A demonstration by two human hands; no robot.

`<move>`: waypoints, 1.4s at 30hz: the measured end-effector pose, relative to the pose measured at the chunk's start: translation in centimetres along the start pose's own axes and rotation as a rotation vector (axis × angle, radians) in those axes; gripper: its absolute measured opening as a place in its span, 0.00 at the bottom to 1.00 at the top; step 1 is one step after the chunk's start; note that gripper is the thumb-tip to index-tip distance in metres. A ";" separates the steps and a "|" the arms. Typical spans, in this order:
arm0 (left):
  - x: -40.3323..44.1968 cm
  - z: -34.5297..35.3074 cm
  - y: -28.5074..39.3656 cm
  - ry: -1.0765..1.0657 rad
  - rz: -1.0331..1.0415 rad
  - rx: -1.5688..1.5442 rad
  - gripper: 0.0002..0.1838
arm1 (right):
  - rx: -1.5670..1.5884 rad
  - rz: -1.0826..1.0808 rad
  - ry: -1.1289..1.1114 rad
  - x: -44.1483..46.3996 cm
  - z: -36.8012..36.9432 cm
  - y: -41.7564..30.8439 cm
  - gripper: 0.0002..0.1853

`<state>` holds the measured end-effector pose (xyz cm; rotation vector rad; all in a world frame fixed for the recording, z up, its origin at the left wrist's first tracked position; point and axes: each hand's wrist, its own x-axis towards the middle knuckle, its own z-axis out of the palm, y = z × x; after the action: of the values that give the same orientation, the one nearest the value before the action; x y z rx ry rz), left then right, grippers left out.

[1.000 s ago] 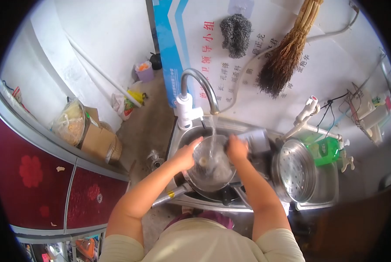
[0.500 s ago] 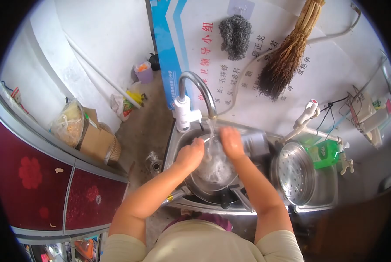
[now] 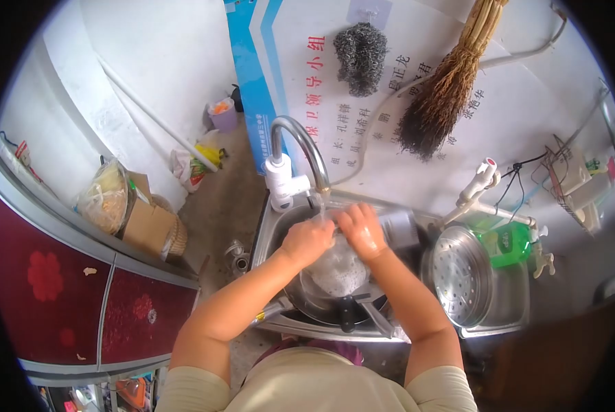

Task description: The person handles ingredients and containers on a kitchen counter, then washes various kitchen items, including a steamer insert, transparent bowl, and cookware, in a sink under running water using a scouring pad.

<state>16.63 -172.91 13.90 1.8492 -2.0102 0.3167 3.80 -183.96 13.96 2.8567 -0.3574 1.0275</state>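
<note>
A metal bowl (image 3: 307,280) of foamy water (image 3: 338,269) sits in the sink (image 3: 270,230), inside a larger dark pan. Water runs from the curved faucet (image 3: 316,154) beside my hands. My left hand (image 3: 309,242) is closed at the bowl's far rim, its thumb on top and its fingertips hidden. Close against it, my right hand (image 3: 362,232) has its fingers bent over the same rim area; whatever lies under them is hidden. A black handle (image 3: 347,314) points toward me below the bowl.
Right of the bowl stands a perforated steel steamer tray (image 3: 460,278) near a green bottle (image 3: 506,246) and a white tap (image 3: 478,182). A steel wool scrubber (image 3: 361,60) and a straw broom (image 3: 445,96) hang on the wall. Left stands a red-fronted cabinet (image 3: 53,281).
My left hand has moved right along the rim, and my right hand has turned with its fingers bent inward. The hands are now close together. More of the foam shows.
</note>
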 end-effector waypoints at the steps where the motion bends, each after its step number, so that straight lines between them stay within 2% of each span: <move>1: -0.2 0.2 -0.3 0.029 -0.086 -0.047 0.07 | 0.000 0.043 0.005 -0.8 0.2 0.6 0.13; 3: -0.3 0.7 -0.8 0.092 -0.257 -0.143 0.07 | 0.018 0.141 0.070 -1.9 0.6 1.4 0.18; 6: -0.5 0.5 -0.7 -0.080 -0.344 -0.034 0.07 | -0.017 0.199 0.078 -2.1 0.7 0.2 0.18; 11: -0.7 1.0 -0.4 -0.031 -0.130 0.038 0.05 | -0.059 0.044 0.069 -0.5 0.8 -3.8 0.22; 14: -1.6 1.1 -0.8 0.060 -0.096 0.035 0.04 | -0.106 0.130 -0.018 -2.6 1.0 -2.0 0.23; 16: -2.0 1.1 -1.2 0.120 -0.083 0.024 0.03 | 0.055 0.468 -0.075 -5.0 1.4 -1.0 0.25; 18: -2.4 1.1 -1.5 0.173 -0.061 0.013 0.03 | 0.144 0.593 -0.049 -6.2 1.8 -1.3 0.24; 21: -2.0 1.5 -0.7 0.161 0.010 0.072 0.09 | 0.008 0.354 0.036 -4.6 2.4 -2.4 0.23; 22: -1.6 1.3 -0.5 0.150 0.017 0.047 0.09 | -0.014 0.199 0.045 -2.8 1.0 -3.8 0.23; 24: -1.2 0.6 0.0 0.123 0.029 -0.001 0.10 | -0.033 0.182 0.062 -1.6 0.6 -4.7 0.23; 27: -1.9 0.7 -0.5 0.161 0.052 -0.021 0.09 | -0.046 0.261 -0.068 -3.8 1.0 -2.9 0.23; 30: -2.8 1.5 -1.7 0.238 -0.009 -0.125 0.09 | 0.111 0.542 -0.120 -6.3 0.4 -2.1 0.31; 33: -3.0 0.7 -2.8 0.160 -0.188 -0.214 0.19 | 0.189 0.553 -0.097 -6.8 -0.4 -2.1 0.35; 36: -4.2 2.5 -3.4 0.101 -0.290 -0.373 0.25 | 0.350 0.352 -0.064 -6.3 -1.9 -3.0 0.37; 40: -3.9 2.5 -2.1 0.091 -0.083 -0.259 0.26 | 0.725 0.290 -0.123 -5.4 -4.4 -2.4 0.37; 42: -3.3 2.7 -1.4 0.132 0.035 -0.200 0.25 | 0.760 0.299 -0.180 -5.4 -3.0 -2.2 0.31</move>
<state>17.82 -171.17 9.93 1.6305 -1.9117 0.2312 -1.54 -180.35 12.83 3.6801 -0.5099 1.1470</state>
